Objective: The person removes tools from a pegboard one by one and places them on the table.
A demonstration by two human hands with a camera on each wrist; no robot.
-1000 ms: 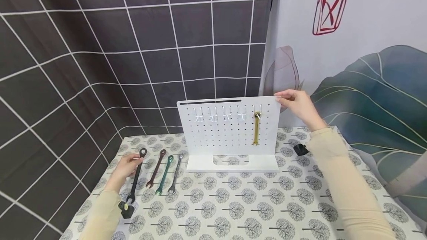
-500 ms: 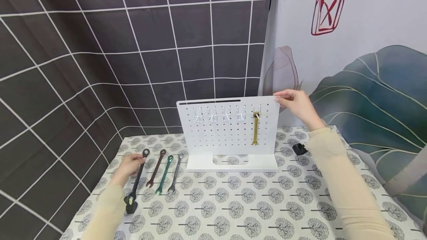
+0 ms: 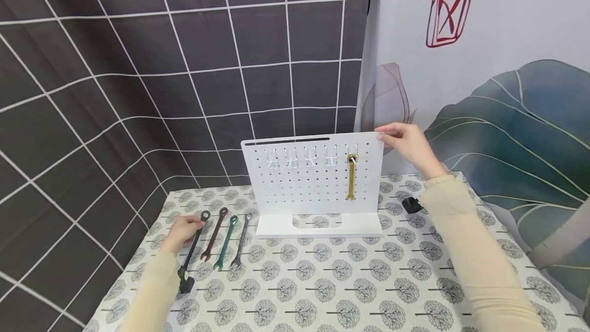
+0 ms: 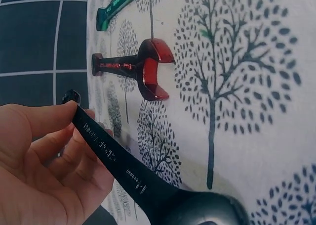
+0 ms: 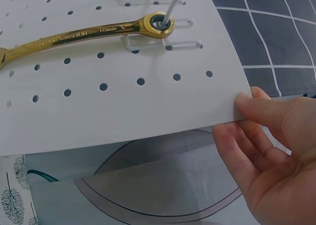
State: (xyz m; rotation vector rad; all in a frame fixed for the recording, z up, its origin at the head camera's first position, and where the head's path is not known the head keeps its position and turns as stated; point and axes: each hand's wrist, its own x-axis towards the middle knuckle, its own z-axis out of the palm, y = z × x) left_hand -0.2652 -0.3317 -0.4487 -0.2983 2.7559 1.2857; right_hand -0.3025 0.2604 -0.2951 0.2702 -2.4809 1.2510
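Between thumb and fingers, my left hand (image 3: pixel 181 233) pinches a black combination wrench (image 4: pixel 116 153) near its ring end; the wrench slants with its open end toward me. Just right of it lie a dark red wrench (image 3: pixel 214 234), a green wrench (image 3: pixel 226 244) and a silver wrench (image 3: pixel 241 241), side by side. My right hand (image 3: pixel 410 146) pinches the upper right corner of a white pegboard (image 3: pixel 295 183) standing on its base. From the board's rightmost hook hangs a gold wrench (image 5: pixel 89 35), ring end up, marked 10mm in the right wrist view.
Several white wire hooks (image 3: pixel 291 158) line the upper part of the board, left of the gold wrench. A tree-print cloth (image 3: pixel 322 291) covers the table. Behind stand a dark grid curtain (image 3: pixel 193 65) and a white printed curtain (image 3: pixel 405 19).
My left hand has shifted right with the black wrench, bringing it closer to the dark red one. My right hand keeps its pinch on the board's corner.
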